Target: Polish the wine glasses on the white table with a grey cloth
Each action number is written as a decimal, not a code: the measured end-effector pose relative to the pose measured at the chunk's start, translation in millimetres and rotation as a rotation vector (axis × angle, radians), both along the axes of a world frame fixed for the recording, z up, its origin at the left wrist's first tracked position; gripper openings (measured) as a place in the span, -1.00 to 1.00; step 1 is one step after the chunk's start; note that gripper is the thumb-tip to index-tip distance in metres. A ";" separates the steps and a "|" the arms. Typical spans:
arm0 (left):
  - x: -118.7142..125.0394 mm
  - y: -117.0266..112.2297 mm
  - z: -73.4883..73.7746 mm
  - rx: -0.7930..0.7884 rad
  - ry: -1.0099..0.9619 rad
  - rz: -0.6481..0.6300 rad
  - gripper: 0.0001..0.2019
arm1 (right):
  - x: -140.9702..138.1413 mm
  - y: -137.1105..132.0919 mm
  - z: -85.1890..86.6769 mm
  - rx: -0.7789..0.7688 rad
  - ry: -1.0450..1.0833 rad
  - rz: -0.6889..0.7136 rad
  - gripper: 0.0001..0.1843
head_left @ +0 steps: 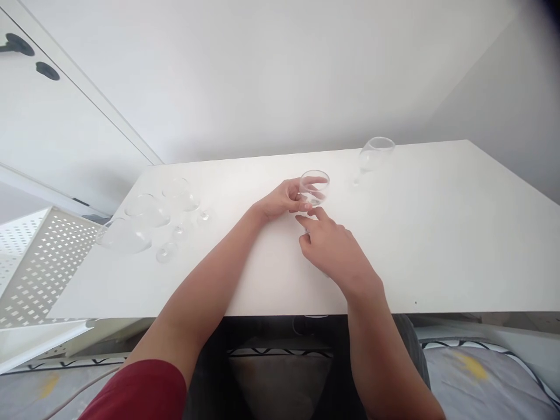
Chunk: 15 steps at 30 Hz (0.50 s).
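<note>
A clear stemmed glass [315, 185] stands upright near the middle of the white table [437, 245]. My left hand [284, 199] wraps its fingers round the glass's bowl from the left. My right hand [332, 248] sits just in front of it, fingers curled at the stem or foot, which is hidden behind the hand. A second clear glass [375, 154] stands apart at the far right of the table.
Three clear stemmed glasses [149, 224] lie on their sides at the table's left end. A white perforated metal rack [39, 262] stands left of the table. A white wall runs behind the table. My lap and grey bedding lie below the front edge.
</note>
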<state>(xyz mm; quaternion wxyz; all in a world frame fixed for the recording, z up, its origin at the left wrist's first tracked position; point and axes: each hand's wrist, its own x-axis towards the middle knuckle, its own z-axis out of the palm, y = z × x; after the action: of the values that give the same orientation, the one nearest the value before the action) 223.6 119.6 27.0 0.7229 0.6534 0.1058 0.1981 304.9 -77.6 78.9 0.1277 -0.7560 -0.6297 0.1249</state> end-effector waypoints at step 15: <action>-3.6 -3.1 1.0 0.082 0.049 -0.239 -0.25 | 7.7 -5.6 2.7 -0.190 0.009 0.036 -0.41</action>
<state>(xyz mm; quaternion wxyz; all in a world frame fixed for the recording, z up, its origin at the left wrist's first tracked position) 220.0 116.6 28.1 0.7114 0.6949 0.0365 0.0987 312.7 -83.2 81.6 0.0560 -0.7526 -0.6281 0.1896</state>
